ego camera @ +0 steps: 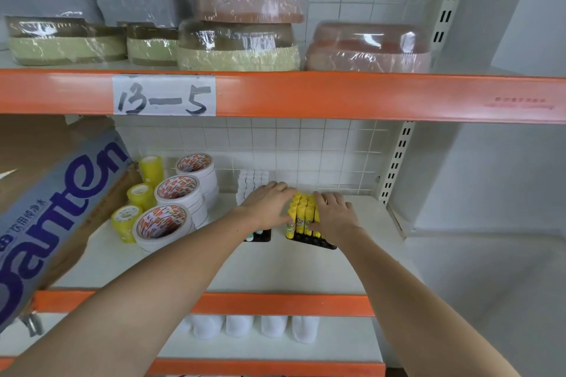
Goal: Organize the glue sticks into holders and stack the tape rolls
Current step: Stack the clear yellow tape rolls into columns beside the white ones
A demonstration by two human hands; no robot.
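- Glue sticks [301,213] stand upright in the black holder [312,242], mid-shelf near the back wall, directly between my hands.
- Left hand [269,203] and right hand [332,213] cup the cluster's sides, both equally near.

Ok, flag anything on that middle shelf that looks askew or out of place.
The big cardboard box at the left leans tilted over the shelf, crowding the tape rolls. The yellow glue sticks stand upright in their black holder between both hands; nothing spilled.
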